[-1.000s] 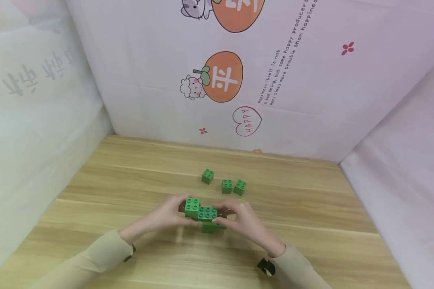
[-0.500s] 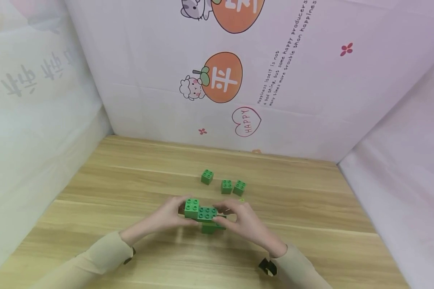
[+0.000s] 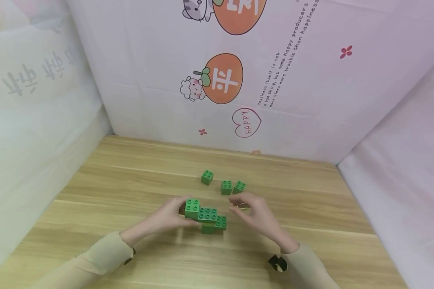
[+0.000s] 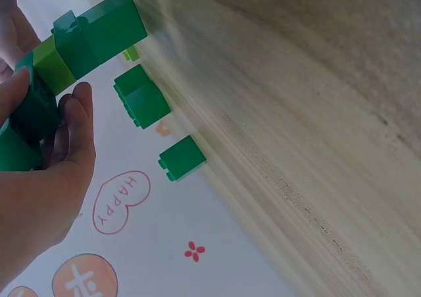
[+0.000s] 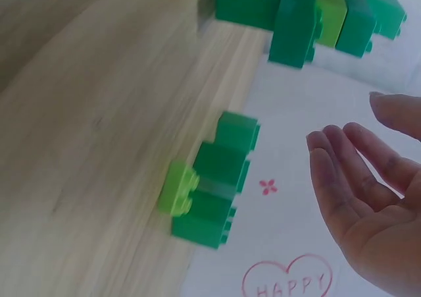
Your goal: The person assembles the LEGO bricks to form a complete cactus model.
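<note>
My left hand (image 3: 168, 214) grips the upper left part of a stepped stack of toy building bricks (image 3: 207, 214). Thumb and fingers lie on either side of the stack in the left wrist view. A bright green brick (image 3: 192, 205) tops it, and a lime brick (image 4: 54, 65) sits between darker ones. My right hand (image 3: 254, 214) is apart from the stack, to its right, holding nothing, its fingers loosely bent with a gap to the thumb. Near those fingers lies a loose lime brick (image 5: 176, 188), mostly hidden by the hand in the head view.
Behind the stack, three loose green bricks stand on the wooden table: one at the left (image 3: 207, 177), one in the middle (image 3: 226, 187) and one at the right (image 3: 239, 187). White printed cloth (image 3: 148, 112) walls the table at the back and both sides.
My right hand has let go of the stack and moved right, uncovering the stack's lower right brick. The left hand has stayed in place, still holding the stack.
</note>
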Available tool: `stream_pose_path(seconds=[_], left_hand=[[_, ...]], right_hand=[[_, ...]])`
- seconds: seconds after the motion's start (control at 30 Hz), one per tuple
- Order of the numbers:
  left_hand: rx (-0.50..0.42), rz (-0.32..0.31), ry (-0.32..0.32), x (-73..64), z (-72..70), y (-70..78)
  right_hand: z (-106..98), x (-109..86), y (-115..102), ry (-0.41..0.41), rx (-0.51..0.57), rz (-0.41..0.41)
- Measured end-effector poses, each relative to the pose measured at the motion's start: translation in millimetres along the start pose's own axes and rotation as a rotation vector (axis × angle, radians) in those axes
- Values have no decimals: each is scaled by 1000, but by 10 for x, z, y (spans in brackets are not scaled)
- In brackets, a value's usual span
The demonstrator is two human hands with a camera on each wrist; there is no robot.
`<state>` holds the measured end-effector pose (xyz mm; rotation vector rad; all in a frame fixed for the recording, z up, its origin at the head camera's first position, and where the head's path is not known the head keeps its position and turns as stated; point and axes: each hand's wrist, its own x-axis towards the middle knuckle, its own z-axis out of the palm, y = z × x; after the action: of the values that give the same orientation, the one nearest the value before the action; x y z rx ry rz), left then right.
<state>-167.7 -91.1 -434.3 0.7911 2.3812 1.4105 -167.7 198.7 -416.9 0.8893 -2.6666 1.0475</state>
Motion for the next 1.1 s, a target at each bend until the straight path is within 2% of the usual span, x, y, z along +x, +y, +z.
stream_pose_path(seconds=[0.3, 0.67, 1.1], left_hand=[[1, -2, 5, -15, 1, 15], [5, -6, 17, -22, 1, 16], [-9, -32, 47, -7, -16, 2]], right_hand=[[-59, -23, 196, -37, -3, 104], [-40, -11, 467, -114, -55, 160], [-6, 35, 593, -153, -113, 151]])
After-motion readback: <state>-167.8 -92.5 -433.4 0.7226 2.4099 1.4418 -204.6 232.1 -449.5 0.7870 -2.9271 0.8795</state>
